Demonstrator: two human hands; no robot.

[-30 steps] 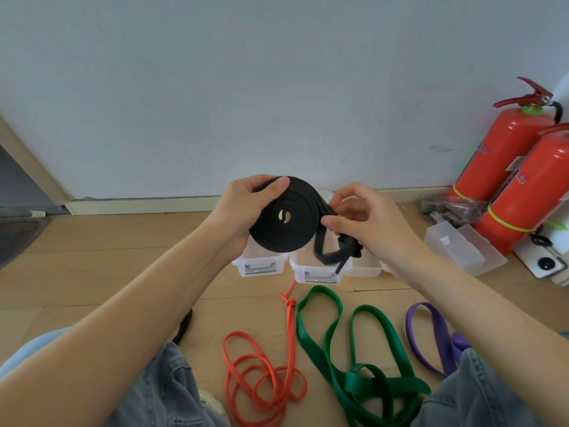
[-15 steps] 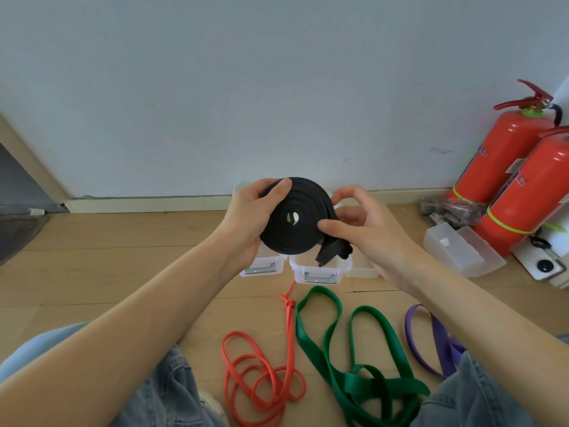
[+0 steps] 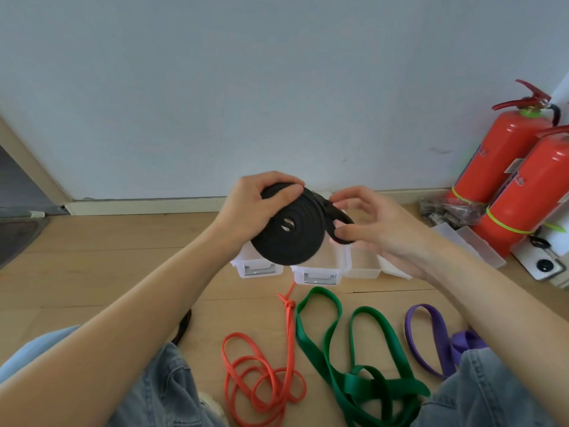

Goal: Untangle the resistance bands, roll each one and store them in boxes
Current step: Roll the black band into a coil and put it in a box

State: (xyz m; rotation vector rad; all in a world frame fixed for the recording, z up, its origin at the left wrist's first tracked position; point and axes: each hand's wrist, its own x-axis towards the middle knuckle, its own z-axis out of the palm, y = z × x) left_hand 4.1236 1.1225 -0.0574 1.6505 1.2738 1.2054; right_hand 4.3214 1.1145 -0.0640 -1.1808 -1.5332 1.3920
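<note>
1. Resistance bands are the job, and in the head view one black band (image 3: 288, 231) is wound into a nearly complete flat coil, held up in the air above the row of clear boxes (image 3: 317, 268) by the wall.
2. Left hand (image 3: 249, 208) grips the coil, thumb pressed across its face and fingers curled behind it.
3. Right hand (image 3: 378, 224) pinches the short loose tail of that band at the coil's right edge, fingertips curled round it; the tail is not yet tucked in.
4. Boxes stand open on the floor, and those I can see into look empty, though the coil hides part of two of them, so nothing seems stored yet.
5. Orange band (image 3: 261, 377) lies on the floor in loose loops, with a knot near its upper end.
6. Green band (image 3: 348, 349) sprawls just beside it, twisted over itself at the near end.
7. Purple band (image 3: 431, 337) lies further right, partly hidden behind the person's knee.
8. My judgement: the first roll is almost finished; boxing it, then straightening, rolling and storing the three coloured bands, remains, so most of the task lies ahead.
</note>
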